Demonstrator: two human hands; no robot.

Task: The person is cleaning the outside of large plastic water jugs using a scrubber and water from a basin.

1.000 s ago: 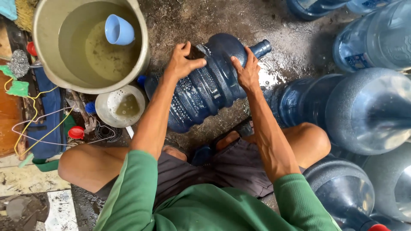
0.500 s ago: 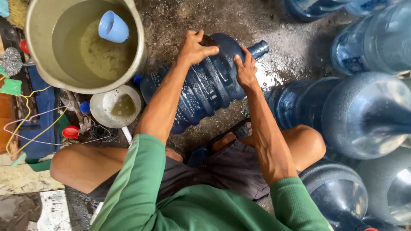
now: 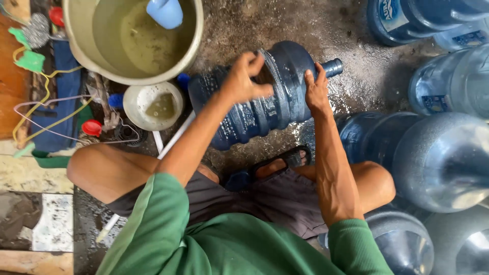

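We see big blue water jug [image 3: 265, 97] lying sideways on wet concrete floor [image 3: 356, 81]. Left hand [image 3: 243, 79] loosely curled atop jug, right hand [image 3: 317, 91] flat near neck. Judgement: wet jug may slip, roll toward tan basin [image 3: 76, 30].

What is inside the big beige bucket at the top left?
The bucket holds murky yellowish water, and a light blue scoop sits in it near the top edge. The picture's top edge cuts off the bucket's far side, and the cloudy water hides its bottom.
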